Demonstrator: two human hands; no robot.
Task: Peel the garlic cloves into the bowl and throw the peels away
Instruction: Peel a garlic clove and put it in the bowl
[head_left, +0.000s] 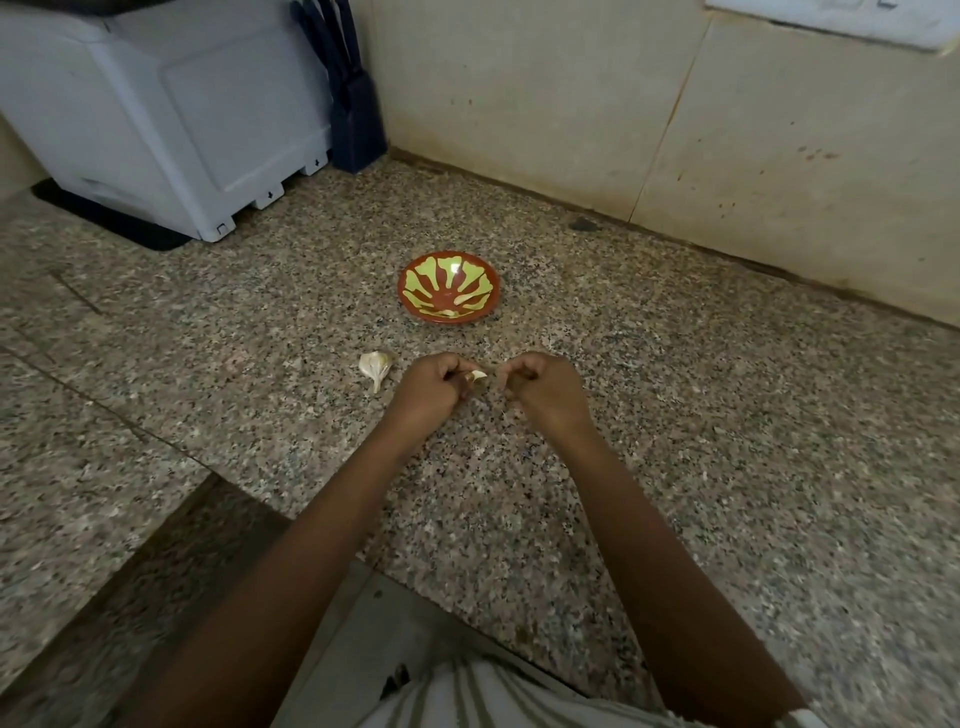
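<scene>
Just below the centre of the frame: left hand (431, 387), fingers curled tight round a garlic clove (477, 376), the clove's pale tip poking out to the right between thumb and fingers. Just right of it, across a narrow gap: right hand (543, 387), fingers curled inward, fingertips close to that pale tip. Pinching a bit of peel or holding nothing: not possible to tell. Both forearms bare, running down to the bottom edge on either side of a striped garment (493, 696).

Under both hands: speckled granite counter (675, 441). Touching it or hovering just above: unclear.

Just left of the left hand, lying on the counter: 1 garlic piece (375, 366) in papery skin, pointed end toward the bottom of the frame.

Above the hands, near but apart: red bowl (415, 280) with a yellow-green pattern, upright on the counter. A few pale bits toward its lower rim, too small to name.

Upper left: white appliance (171, 114) on a black mat (104, 221). Just beside its right side: dark blue knife block (358, 124), against the beige wall (571, 104) filling the top and right.
</scene>
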